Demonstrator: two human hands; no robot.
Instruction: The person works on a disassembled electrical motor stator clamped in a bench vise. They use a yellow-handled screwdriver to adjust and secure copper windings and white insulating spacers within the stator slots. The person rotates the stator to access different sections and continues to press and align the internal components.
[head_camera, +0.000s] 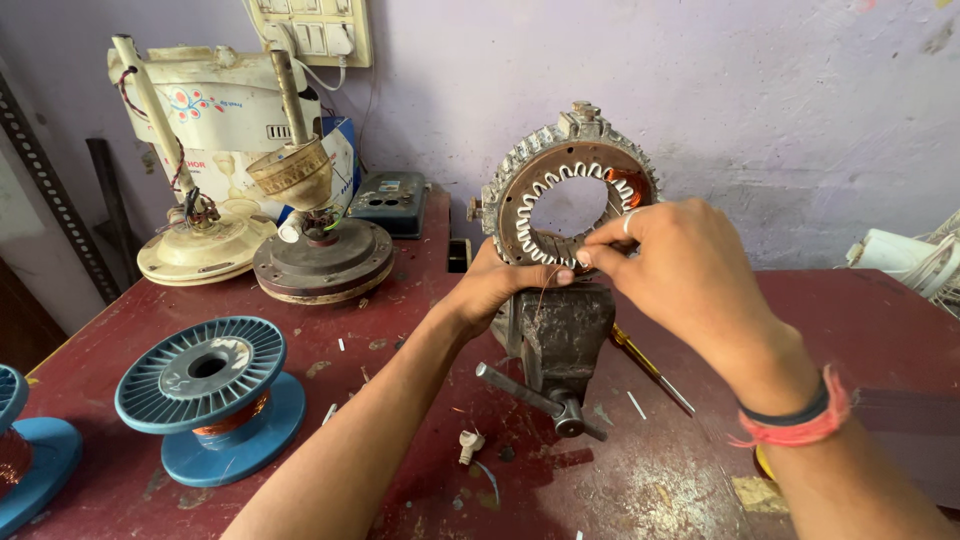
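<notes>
A round metal motor stator (568, 176) with slotted inner teeth stands upright, clamped in a small bench vise (556, 335) on the dark red table (400, 330). My left hand (500, 285) grips the stator's lower left rim, thumb pressed on the lower teeth. My right hand (675, 265) reaches in from the right, its fingertips pinched on a thin copper wire (545, 290) at the lower slots. A short stretch of that wire hangs down over the vise. Some copper winding (628, 186) shows in the slots at the upper right.
A blue spool of copper wire (210, 395) stands at the left, with another (25, 450) at the left edge. Two ceiling fan motors (320, 255) (200, 245) sit at the back left by a cream appliance (235, 100). A screwdriver (650, 368) lies right of the vise.
</notes>
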